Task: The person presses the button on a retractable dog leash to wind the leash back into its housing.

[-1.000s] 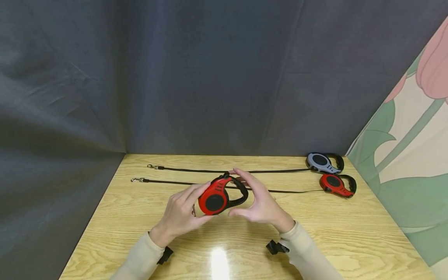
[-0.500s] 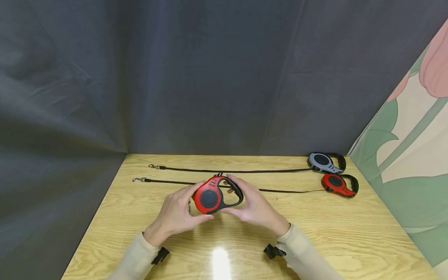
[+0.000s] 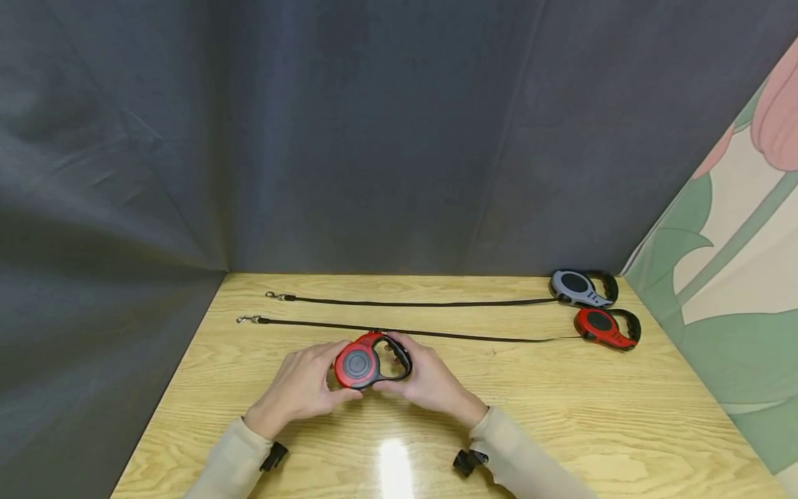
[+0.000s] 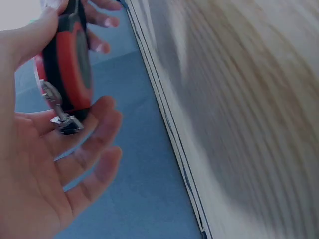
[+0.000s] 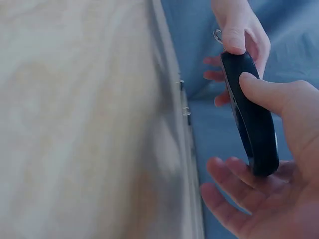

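Fingers half-curled, left hand [image 3: 305,381] and right hand [image 3: 430,378] grip 1 red leash [image 3: 361,363] at 9 and 3 o'clock, probably for balance.

Head view fwd/down from above; L/R wrist close-ups share held leash [image 4: 72,69].

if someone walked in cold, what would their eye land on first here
Most likely the red and black leash reel with a round body and looped handle, held by the left hand and right hand over the middle of the pale wooden table. Next, perhaps the grey and black reel and second red and black reel lying at the far right, their thin black straps stretched left to silvery metal clips.
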`<action>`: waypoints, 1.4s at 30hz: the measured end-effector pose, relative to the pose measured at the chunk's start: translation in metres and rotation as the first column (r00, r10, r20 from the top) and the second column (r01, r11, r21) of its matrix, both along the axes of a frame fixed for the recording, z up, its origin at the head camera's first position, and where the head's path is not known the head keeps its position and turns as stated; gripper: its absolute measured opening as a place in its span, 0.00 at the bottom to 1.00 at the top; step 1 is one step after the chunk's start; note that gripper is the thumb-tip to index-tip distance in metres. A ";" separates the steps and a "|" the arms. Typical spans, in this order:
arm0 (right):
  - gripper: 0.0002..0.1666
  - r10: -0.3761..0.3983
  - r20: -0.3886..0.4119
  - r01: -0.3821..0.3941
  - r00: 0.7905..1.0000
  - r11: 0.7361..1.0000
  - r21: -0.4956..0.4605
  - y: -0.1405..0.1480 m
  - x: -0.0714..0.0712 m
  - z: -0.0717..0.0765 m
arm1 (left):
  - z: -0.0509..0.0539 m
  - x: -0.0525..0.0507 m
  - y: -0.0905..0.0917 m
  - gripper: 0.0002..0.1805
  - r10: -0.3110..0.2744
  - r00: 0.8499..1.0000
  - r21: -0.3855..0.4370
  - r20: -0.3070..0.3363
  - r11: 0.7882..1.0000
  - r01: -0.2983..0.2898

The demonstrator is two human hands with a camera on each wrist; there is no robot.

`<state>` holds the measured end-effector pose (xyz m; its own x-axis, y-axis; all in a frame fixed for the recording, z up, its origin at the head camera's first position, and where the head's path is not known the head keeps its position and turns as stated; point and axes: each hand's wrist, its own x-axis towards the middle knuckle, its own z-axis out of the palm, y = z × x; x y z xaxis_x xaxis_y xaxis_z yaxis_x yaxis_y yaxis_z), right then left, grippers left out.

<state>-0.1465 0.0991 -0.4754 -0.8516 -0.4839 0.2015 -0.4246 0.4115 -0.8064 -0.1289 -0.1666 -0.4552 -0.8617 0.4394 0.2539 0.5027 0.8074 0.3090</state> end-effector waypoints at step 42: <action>0.55 -0.060 -0.004 0.059 0.998 0.965 0.257 -0.012 0.008 -0.025 | -0.009 0.009 -0.002 0.43 0.052 0.967 -0.179 0.248 0.984 -0.007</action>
